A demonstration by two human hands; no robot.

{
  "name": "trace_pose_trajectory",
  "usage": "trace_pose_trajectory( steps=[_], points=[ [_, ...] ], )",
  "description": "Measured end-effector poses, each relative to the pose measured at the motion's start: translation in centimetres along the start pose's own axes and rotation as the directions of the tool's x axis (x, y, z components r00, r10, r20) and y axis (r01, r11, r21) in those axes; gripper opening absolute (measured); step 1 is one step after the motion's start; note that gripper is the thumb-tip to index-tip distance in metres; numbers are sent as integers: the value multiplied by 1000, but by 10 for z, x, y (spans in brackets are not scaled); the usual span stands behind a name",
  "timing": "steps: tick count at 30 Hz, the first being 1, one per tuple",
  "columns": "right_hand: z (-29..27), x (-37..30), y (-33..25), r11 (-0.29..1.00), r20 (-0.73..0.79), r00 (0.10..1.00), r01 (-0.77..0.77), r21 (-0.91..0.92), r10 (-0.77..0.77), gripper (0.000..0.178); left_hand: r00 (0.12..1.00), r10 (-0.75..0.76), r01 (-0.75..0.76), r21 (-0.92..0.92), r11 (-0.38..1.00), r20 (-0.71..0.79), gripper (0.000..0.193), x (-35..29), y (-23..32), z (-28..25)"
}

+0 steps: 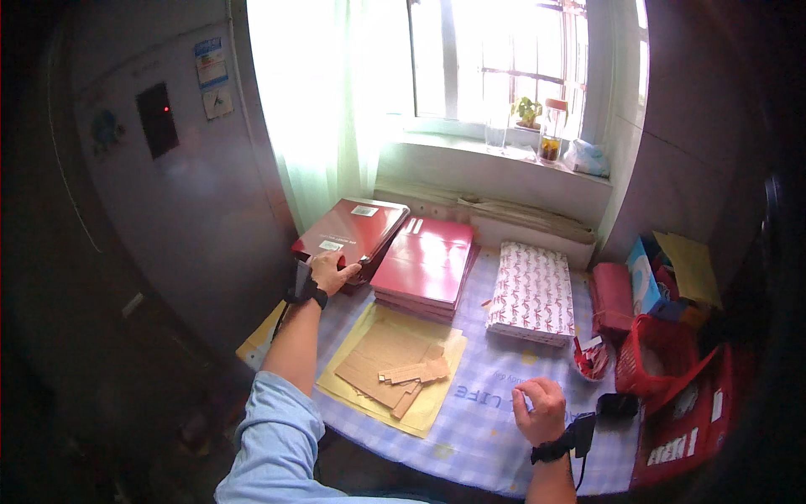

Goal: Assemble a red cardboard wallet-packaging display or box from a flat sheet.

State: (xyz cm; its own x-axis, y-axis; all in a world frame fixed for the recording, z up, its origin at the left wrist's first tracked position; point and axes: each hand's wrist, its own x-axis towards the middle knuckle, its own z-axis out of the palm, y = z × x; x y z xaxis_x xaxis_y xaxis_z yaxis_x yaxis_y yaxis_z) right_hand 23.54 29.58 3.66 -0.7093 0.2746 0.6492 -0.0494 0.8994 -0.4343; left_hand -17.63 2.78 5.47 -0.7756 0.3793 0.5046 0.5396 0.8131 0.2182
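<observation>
Left hand [330, 272] sits on the near edge of the red box stack [351, 232] at the far-left corner of the surface [487, 420], fingers curled over the top box's front edge, thumb side on the lid; it looks like a grip on that top box, but I cannot tell if the fingers are fully under it. The stack is tilted and seems to overhang the left edge of the surface. Risk: pulling the top box toward the body could drag the ones under it, and the pile could slide off the left edge. A second stack of red boxes [426, 265] lies just beside it on the right, touching or nearly so; a sideways swing could knock that pile askew. Right hand [540, 410] rests near the front edge of the surface, loosely clenched, holding nothing that I can see. It is well apart from the left hand, so the stack gets no second support if it shifts. The brown cardboard pieces [401, 370] on the yellow sheets [432, 395] lie loose between the arms; a box dragged low across them would scatter the small strips. The patterned white package [533, 292] and the red basket [659, 357] toward the right edge are out of the path.
</observation>
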Motion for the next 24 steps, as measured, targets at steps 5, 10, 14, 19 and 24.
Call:
trace_pose_trajectory(
  steps=[5, 10, 14, 19, 24],
  points=[
    [4, 1, 2, 999, 34, 999, 9, -45, -7, 7, 984, 149, -139, -98, 985, 97, 44, 0, -5, -13],
    [8, -4, 11, 999, 53, 998, -27, -45, 29, 7, 974, 221, -224, -123, 967, -38, 38, -8, -17, -14],
    [12, -3, 14, 999, 37, 999, -37, -35, 38, 7, 904, 307, -285, 116, 952, -299, 28, -17, -26, -19],
    [10, -5, 12, 1000, 34, 999, -29, 6, 28, 7, 681, 159, -328, -103, 939, -715, 20, -31, 30, -76],
    [6, -8, 4, 1000, -2, 1000, 19, 24, -19, 9, 805, -592, -64, -998, -28, -35, 25, -70, 111, -115]
  ],
)
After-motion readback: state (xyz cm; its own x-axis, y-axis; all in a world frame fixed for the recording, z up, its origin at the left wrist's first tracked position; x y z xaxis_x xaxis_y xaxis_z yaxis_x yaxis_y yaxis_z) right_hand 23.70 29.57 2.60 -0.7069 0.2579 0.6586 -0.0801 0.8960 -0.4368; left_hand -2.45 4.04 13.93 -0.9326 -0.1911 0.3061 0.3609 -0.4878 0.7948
